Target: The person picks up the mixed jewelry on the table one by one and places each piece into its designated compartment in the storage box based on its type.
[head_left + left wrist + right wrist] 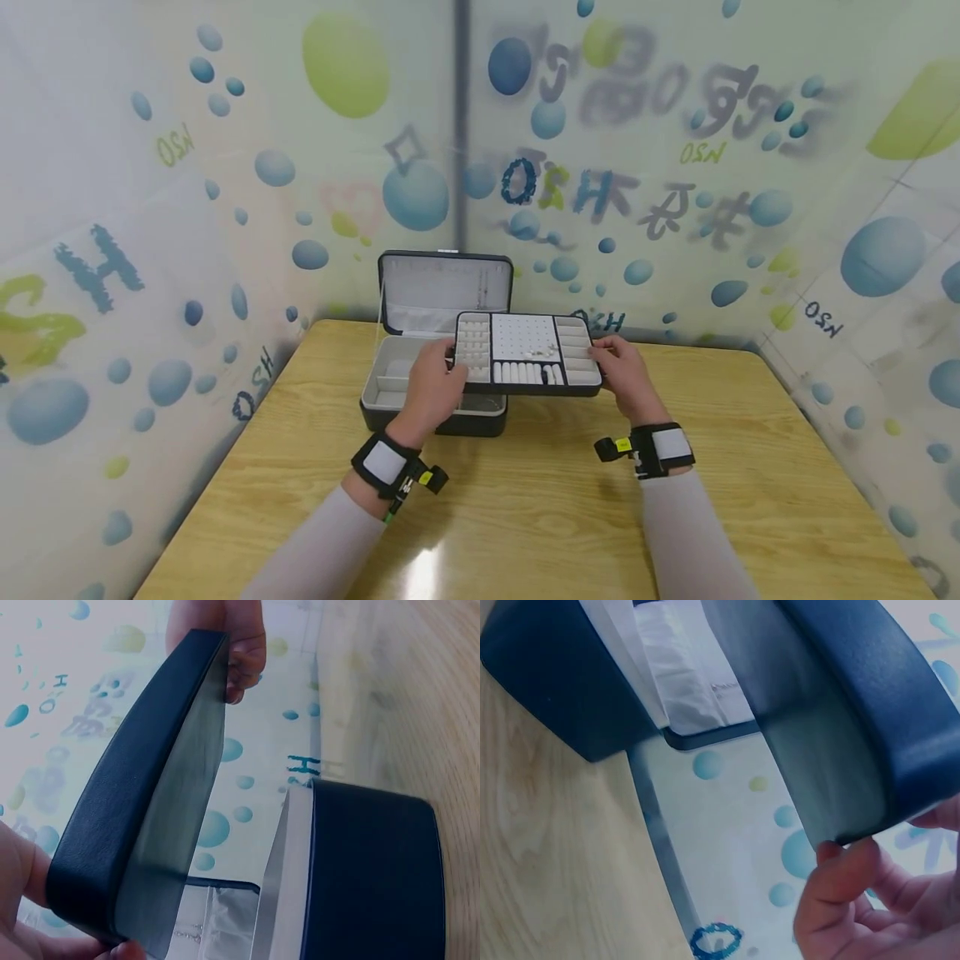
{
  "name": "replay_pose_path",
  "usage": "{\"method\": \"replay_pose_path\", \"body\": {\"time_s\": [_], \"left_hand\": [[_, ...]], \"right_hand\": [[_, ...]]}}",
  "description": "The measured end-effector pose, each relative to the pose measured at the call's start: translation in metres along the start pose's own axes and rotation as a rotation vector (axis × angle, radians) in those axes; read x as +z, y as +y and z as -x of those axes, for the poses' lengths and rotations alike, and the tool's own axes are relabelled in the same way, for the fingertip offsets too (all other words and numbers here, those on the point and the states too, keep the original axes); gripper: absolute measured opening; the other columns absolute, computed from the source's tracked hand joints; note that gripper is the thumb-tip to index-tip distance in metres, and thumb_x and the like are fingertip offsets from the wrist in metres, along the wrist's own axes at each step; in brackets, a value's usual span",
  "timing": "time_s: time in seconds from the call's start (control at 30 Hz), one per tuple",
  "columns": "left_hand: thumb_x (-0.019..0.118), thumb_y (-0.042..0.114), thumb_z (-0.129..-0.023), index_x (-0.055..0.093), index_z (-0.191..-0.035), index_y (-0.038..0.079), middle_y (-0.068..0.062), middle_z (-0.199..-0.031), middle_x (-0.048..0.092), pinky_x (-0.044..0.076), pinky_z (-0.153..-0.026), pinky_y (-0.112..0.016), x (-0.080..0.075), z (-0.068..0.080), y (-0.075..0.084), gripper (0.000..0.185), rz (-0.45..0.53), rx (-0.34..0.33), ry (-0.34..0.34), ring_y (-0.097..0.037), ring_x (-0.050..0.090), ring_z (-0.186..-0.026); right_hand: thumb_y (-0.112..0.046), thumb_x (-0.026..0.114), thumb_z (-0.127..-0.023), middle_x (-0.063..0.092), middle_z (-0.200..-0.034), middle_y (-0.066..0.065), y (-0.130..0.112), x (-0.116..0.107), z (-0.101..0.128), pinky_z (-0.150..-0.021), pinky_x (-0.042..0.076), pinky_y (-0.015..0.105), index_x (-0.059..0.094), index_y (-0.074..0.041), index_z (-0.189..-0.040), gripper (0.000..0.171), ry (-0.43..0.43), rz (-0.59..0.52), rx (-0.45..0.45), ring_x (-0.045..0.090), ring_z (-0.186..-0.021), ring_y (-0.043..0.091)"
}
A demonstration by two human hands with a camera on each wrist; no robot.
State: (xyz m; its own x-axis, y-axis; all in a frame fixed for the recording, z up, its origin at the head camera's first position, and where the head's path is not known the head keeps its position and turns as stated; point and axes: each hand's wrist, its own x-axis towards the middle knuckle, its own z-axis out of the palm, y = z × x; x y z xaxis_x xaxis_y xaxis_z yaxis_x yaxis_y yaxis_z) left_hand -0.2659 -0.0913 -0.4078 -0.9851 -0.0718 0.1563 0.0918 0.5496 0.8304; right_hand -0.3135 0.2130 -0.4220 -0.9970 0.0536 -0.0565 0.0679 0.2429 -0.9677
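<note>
The person holds a tray point(527, 353) with both hands above the wooden table point(525, 500). The left hand point(433, 385) grips its left end and the right hand point(624, 375) grips its right end, fingers curled under the edge. The tray is already lifted out of the dark box point(420, 392), which sits open on the table with its lid point(446, 287) upright. The tray hangs in the air, shifted to the right of the box and partly over it. Judging by this, the lifting out is done, and the tray has not yet been set down anywhere.
</note>
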Motion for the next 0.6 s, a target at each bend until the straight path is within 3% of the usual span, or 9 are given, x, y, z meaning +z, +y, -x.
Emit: {"method": "replay_pose_path", "body": {"time_s": [0.27, 0.43, 0.6], "left_hand": [[0.046, 0.017, -0.100, 0.052, -0.150, -0.005, -0.023, -0.143, 0.057, 0.051, -0.106, -0.053, -0.007, -0.007, -0.007, 0.055, 0.003, -0.016, 0.033, -0.036, 0.058, -0.120], [0.047, 0.017, -0.099, 0.052, -0.150, -0.005, -0.024, -0.138, 0.058, 0.052, -0.102, -0.053, -0.018, -0.012, -0.010, 0.056, -0.041, 0.002, 0.032, -0.036, 0.057, -0.116], [0.047, 0.017, -0.098, 0.052, -0.149, -0.006, -0.025, -0.142, 0.059, 0.051, -0.107, -0.055, -0.029, -0.016, -0.011, 0.056, -0.091, -0.010, 0.015, -0.038, 0.058, -0.123]], "right_hand": [[-0.029, 0.054, -0.111, 0.056, -0.121, 0.015, 0.003, 0.018, 0.000, -0.075, 0.058, 0.021, 0.056, 0.000, -0.132, 0.036, 0.056, -0.047, -0.018, 0.061, -0.095, 0.020], [-0.031, 0.053, -0.112, 0.057, -0.124, 0.016, 0.003, 0.029, 0.002, -0.077, 0.057, 0.020, 0.055, -0.002, -0.133, 0.036, 0.046, -0.058, -0.009, 0.060, -0.099, 0.022], [-0.030, 0.051, -0.112, 0.057, -0.122, 0.016, 0.006, 0.040, 0.005, -0.076, 0.056, 0.020, 0.055, 0.000, -0.132, 0.036, 0.030, -0.072, -0.023, 0.059, -0.097, 0.020]]}}
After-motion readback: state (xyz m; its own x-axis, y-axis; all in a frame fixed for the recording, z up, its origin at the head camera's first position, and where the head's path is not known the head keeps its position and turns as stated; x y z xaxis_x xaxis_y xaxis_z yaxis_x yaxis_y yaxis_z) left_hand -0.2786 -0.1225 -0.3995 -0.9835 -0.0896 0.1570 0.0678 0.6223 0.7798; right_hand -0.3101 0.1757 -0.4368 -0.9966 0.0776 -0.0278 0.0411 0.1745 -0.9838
